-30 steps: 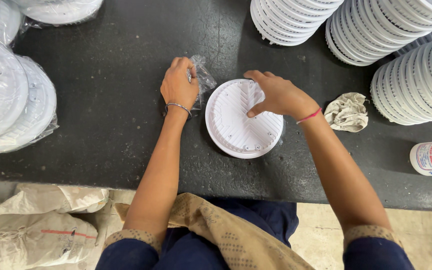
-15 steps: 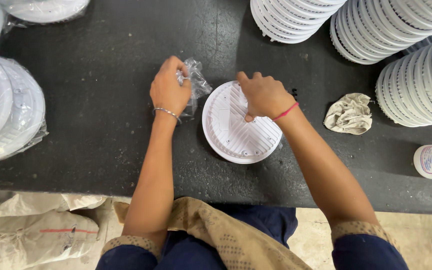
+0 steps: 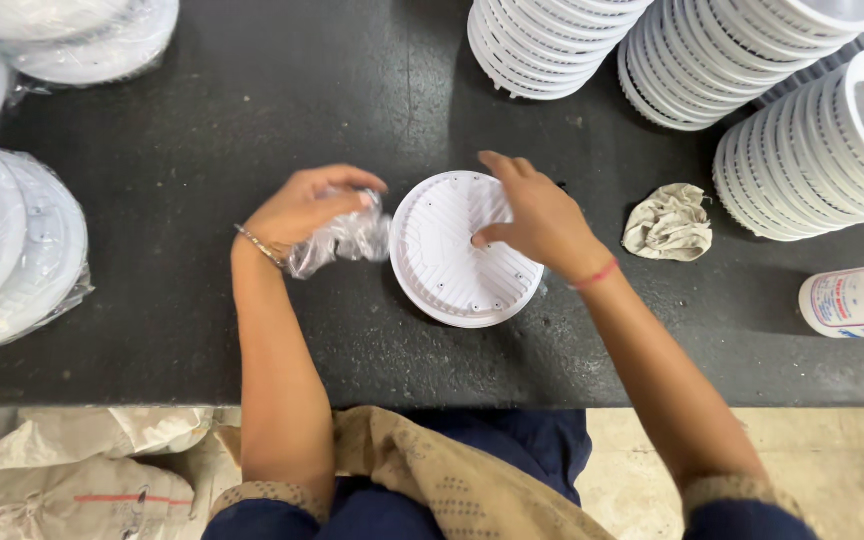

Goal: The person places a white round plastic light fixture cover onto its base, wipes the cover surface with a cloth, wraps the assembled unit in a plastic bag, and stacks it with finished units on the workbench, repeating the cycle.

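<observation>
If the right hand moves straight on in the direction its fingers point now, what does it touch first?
The right hand rests on the white round ribbed disc, fingers pointing up and left. Going on that way, it would slide off the disc rim onto the bare black table; nothing else seems to lie in that line.

Labelled white tube (image 3: 857,300), right edge

Black worktable (image 3: 202,130), matte, scuffed w/ pale streaks, fills most of view; even overhead light, soft shadows. Below table's near edge: pale concrete floor (image 3: 642,450) at right, white woven sacks (image 3: 62,470) at left.
</observation>
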`<state>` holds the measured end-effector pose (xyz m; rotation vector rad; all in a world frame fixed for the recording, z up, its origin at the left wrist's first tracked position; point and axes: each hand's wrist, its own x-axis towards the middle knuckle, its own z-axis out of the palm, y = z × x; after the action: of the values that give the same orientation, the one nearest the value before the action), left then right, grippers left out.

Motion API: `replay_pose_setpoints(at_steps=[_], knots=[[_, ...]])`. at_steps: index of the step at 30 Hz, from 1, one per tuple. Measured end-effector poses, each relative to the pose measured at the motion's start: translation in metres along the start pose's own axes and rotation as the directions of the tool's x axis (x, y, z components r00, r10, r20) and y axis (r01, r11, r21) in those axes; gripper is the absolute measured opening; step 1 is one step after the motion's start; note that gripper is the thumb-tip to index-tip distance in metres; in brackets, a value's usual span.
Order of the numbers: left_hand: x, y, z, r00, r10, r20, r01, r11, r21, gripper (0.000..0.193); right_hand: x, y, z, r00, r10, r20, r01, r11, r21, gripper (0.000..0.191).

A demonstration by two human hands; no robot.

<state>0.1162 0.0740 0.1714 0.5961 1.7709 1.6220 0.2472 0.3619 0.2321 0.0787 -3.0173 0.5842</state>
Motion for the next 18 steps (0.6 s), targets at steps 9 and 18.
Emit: replay_pose_setpoints(at_steps=[9, 18], knots=[[-0.005, 0.006, 0.016, 0.951, -0.149, 0.271, 0.163, 0.986, -0.03, 0.04, -0.111, 0.067, 0.044, 0.873, 0.487, 0.031, -0.329, 0.539, 0.775, 0.039], [0.004, -0.002, 0.022, 0.998, -0.034, 0.052, 0.047, 0.958, -0.283, 0.027, -0.19, 0.091, 0.065, 0.811, 0.47, 0.348, -0.232, -0.289, 0.929, 0.026]])
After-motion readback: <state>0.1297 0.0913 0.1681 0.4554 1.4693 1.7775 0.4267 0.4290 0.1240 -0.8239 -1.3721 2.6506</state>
